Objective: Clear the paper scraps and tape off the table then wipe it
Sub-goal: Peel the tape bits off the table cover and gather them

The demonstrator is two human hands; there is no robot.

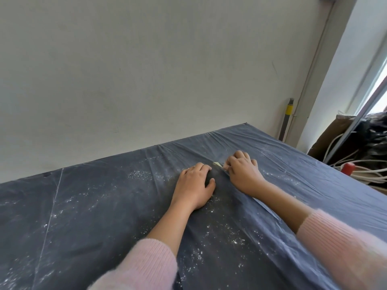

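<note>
Tape [217, 164]: pale end on the dark sheet [83, 206], mid-table, between both hands.
Handling: thin, light and sticky, and likely tears; best peeled low from its loose end.
Right hand [240, 171]: fingers curled, fingertips seemingly pinching the Tape end.
Left hand [195, 183]: loosely bent fingers press the sheet beside it.
Hidden: the Tape's length and the pinch itself are hard to make out; white specks [138, 174] are too small to identify.

Both forearms are stretched forward, bare from the pink sleeves [150, 262] to the wrists. The left hand [194, 185] is laid palm down on the surface [83, 206], its fingers [201, 167] lightly bent and the thumb spread to the side. The right hand [243, 172] is held just beside it, knuckles raised, its fingers curled in tight toward the thumb (whether anything is pinched there cannot be told).
</note>
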